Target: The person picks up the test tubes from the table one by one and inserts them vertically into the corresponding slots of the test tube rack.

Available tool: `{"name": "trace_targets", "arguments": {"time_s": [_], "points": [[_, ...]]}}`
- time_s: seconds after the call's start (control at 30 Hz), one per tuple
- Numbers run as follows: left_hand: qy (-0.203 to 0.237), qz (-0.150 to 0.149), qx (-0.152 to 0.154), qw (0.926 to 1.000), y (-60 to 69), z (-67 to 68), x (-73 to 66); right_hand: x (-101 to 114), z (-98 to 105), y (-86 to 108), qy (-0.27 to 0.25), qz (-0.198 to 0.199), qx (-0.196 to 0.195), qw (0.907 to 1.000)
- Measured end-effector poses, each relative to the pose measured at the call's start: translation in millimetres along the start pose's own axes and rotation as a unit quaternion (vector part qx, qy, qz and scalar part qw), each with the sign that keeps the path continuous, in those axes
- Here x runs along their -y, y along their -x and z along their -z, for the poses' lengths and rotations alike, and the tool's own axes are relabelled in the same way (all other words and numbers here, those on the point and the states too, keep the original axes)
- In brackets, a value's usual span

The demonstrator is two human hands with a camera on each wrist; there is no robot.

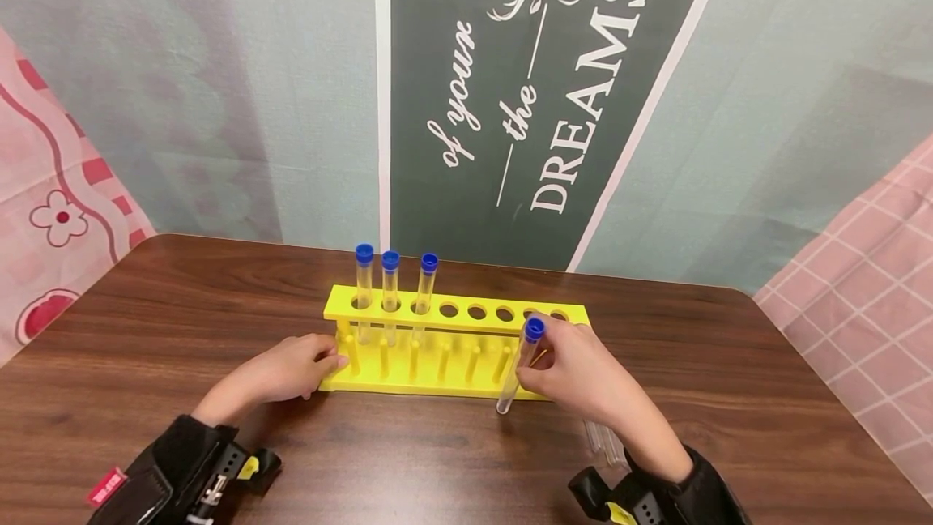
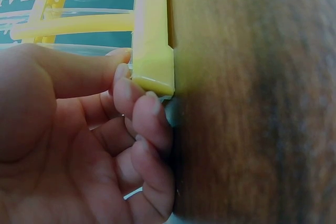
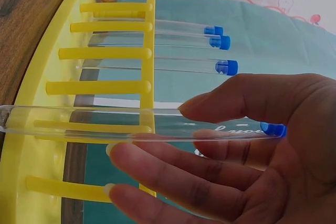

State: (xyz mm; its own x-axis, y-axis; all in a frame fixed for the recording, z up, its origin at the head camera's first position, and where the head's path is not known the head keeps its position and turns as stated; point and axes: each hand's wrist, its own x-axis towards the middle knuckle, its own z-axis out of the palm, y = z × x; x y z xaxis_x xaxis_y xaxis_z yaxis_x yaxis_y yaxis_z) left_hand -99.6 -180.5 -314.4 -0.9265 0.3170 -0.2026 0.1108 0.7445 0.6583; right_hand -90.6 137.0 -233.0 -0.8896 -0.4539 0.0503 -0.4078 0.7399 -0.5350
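In the right hand point(image 1: 579, 364), a clear blue-capped tube point(image 1: 515, 377) is leaning, pinched by thumb and fingers, in front of the yellow rack point(image 1: 452, 388). Left of this grip, three other tubes point(image 1: 390, 263) are standing in the rack, and the left hand point(image 1: 295, 367) is gripping its end. Near the right wrist, clear tubes point(image 1: 611, 446) are lying on the table point(image 1: 408, 468).

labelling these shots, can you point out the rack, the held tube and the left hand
Rack point(image 1: 462, 311), head view: bare stretch of its top bar.
Held tube point(image 3: 157, 123), right wrist view: middle of its clear barrel.
Left hand point(image 1: 295, 367), head view: back of the hand.
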Motion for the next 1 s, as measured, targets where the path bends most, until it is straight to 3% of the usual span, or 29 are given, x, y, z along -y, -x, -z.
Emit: {"name": "trace_targets", "arguments": {"time_s": [0.4,0.7,1.0], "points": [[0.000,0.010,0.000,1.0000,-0.2,-0.5,-1.5,1.6,-1.1,0.5,0.010,0.002,-0.002,0.9999],[0.006,-0.003,-0.002,1.0000,-0.7,-0.9,0.0,3.2,-1.3,0.4,0.010,0.001,-0.002,1.0000],[-0.001,0.010,0.000,0.9999,-0.6,-1.2,-0.4,6.3,-1.2,-0.9,0.016,0.021,-0.006,0.9996]]}}
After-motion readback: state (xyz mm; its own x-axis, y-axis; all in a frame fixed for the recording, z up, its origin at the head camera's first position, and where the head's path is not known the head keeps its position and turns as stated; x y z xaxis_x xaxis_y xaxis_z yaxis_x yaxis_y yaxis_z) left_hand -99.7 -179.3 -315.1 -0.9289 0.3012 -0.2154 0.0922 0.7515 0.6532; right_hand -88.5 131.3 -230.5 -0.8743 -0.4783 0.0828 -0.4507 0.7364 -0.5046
